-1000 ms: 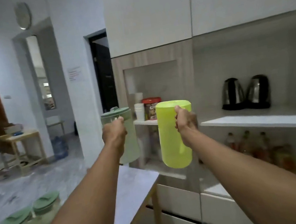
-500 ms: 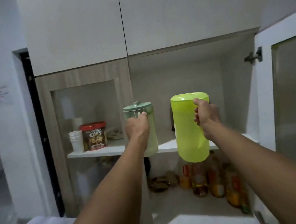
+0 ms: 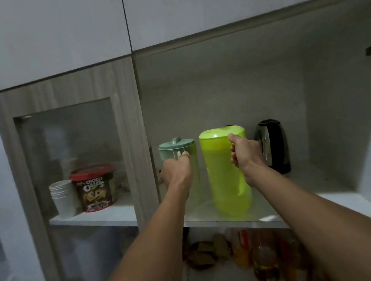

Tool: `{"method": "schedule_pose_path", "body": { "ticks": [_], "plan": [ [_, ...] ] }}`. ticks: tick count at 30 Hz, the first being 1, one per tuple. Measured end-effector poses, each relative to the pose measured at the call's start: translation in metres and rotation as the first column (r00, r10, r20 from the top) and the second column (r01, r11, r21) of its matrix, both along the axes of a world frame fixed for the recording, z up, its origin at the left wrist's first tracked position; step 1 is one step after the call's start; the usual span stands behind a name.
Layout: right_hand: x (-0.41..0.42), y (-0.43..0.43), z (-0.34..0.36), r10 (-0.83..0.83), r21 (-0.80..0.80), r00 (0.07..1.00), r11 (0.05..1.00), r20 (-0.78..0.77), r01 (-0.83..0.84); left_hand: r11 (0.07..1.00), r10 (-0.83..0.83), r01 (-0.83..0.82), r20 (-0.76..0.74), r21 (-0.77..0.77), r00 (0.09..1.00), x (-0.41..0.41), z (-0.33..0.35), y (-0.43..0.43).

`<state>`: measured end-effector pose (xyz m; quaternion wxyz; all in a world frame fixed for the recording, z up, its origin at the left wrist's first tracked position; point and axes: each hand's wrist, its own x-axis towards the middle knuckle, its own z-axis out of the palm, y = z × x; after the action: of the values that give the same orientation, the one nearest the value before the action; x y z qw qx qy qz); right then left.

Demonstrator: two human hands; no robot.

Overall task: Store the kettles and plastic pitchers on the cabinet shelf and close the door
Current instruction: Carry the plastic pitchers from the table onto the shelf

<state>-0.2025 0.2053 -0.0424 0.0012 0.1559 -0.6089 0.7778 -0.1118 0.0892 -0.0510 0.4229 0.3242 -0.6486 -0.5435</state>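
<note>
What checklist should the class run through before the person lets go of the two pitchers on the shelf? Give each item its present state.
1. Left hand grips the pale green pitcher by its handle: ok.
2. Right hand grips the lime pitcher by its handle: ok.
3. Both pitchers upright: ok.
4. Lime pitcher's base resting on the shelf: looks so, but cannot tell for sure.
5. Pale green pitcher's base resting on the shelf: cannot tell, the arm hides it.
6. Lime pitcher clear of the kettle behind it: cannot tell, the hand covers the gap.
</note>
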Motion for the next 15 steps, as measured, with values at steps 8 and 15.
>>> {"method": "schedule_pose_path", "body": {
  "ticks": [8,15],
  "plan": [
    [-0.085,-0.088,-0.021,0.007,0.031,0.999,0.999,0.039,-0.008,1.0,0.018,-0.019,0.168,0.003,0.986,-0.087,-0.016,-0.074],
    [-0.162,-0.158,-0.02,0.095,0.066,0.993,0.993,0.073,-0.1,0.998,0.041,-0.027,0.321,-0.049,0.946,-0.156,-0.036,-0.14]
  ]
}}
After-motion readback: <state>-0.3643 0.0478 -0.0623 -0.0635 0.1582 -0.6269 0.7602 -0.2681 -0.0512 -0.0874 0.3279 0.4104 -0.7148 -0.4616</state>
